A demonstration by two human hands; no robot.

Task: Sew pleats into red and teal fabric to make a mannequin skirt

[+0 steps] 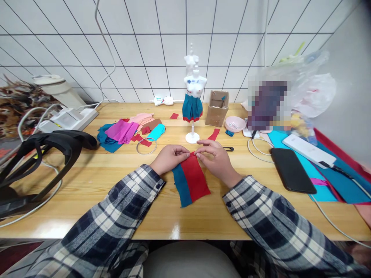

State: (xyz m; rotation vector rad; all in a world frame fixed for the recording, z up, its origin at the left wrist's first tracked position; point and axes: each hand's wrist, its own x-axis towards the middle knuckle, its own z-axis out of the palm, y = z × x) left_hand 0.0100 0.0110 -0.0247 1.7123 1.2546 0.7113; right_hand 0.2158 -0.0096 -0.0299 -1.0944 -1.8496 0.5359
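A red and teal piece of fabric (pixel 194 178) hangs down from my fingertips over the wooden table, teal along its left side and red on the right. My left hand (pixel 170 157) pinches its top edge between thumb and forefinger. Close beside it, my right hand (pixel 216 157) pinches the same top edge from the right; its other fingers are partly raised. Whether a pin or needle is between the fingertips is too small to tell. Just beyond my hands stands a small white mannequin (pixel 195 85) on a round base, dressed in a teal skirt (pixel 192 107) with a red hem.
Fabric scraps (pixel 121 132) and a metal ring (pixel 146 146) lie left, near a black headset (pixel 43 166). A cardboard box (pixel 217 109), a pink bowl (pixel 235 124) and a black clip (pixel 228 149) are behind my right hand. A phone (pixel 292 170) and cabled power bank (pixel 308 150) lie right.
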